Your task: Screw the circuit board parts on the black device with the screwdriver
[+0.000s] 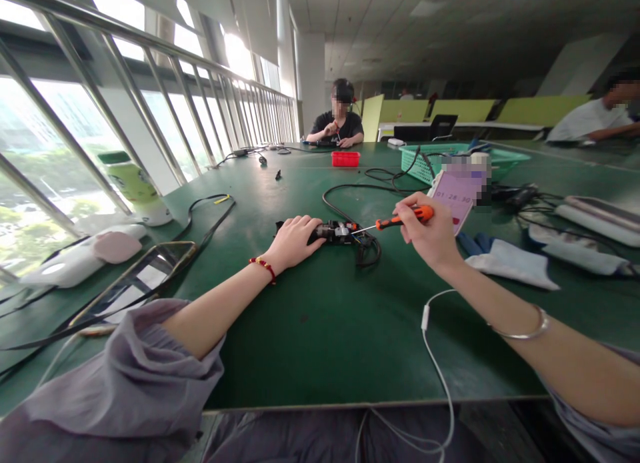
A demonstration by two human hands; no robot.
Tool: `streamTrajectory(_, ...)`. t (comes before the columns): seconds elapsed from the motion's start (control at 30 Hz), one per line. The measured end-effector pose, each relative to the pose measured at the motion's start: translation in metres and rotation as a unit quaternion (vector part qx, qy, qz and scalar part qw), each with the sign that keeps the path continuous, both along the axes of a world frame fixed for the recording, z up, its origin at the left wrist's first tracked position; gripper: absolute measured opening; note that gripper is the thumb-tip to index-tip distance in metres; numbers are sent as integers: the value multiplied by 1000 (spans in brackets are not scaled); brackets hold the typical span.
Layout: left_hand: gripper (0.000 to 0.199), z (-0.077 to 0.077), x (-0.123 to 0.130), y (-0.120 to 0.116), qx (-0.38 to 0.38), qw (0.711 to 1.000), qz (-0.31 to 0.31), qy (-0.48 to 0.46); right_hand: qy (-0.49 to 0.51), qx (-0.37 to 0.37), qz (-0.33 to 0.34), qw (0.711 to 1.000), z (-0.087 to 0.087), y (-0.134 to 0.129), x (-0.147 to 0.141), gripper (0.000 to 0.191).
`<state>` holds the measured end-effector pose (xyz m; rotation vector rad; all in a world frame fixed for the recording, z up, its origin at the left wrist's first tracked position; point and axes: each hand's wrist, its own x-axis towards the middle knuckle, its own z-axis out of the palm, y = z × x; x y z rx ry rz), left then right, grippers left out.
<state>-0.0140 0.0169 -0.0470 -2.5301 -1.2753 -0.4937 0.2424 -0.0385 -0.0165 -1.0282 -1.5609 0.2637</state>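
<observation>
My left hand (299, 242) is wrapped over a black device with exposed wires (340, 232), pressing it on the green table (310, 336). Its fingers cover the device's left end. In my right hand (431, 230) is a screwdriver (406, 216) with an orange and black handle, pinched between the fingers. The thin metal shaft points left, and its tip is at the device's right end, among small wires. Whether the tip sits in a screw is too small to tell. A black cable (369, 251) lies coiled beside the device.
Behind my right hand a phone (461, 190) with a timer leans near a green basket (417, 164). Gloves (515, 260) lie to the right. A red box (345, 159) stands farther back. At left are a phone (137, 283) and a cup (137, 190). A person (338, 120) sits opposite.
</observation>
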Motion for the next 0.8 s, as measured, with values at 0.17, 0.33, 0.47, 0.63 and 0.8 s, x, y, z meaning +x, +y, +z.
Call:
streamTrajectory(0.17, 36, 0, 0, 0, 3, 1000, -1, 2, 1, -8, 10, 1000, -2, 0, -1, 27)
streamTrajectory(0.33, 36, 0, 1, 0, 2, 1000, -2, 2, -20, -19, 18, 999, -3, -1, -2, 25)
streamTrajectory(0.47, 36, 0, 0, 0, 2, 1000, -1, 7, -7, -6, 6, 1000, -1, -2, -1, 25)
streamTrajectory(0.63, 36, 0, -1, 0, 3, 1000, 0, 10, 30, 7, 15, 999, -2, 0, -1, 23)
streamTrajectory(0.8, 36, 1, 0, -1, 4, 1000, 2, 9, 21, -10, 26, 999, -3, 1, -3, 21)
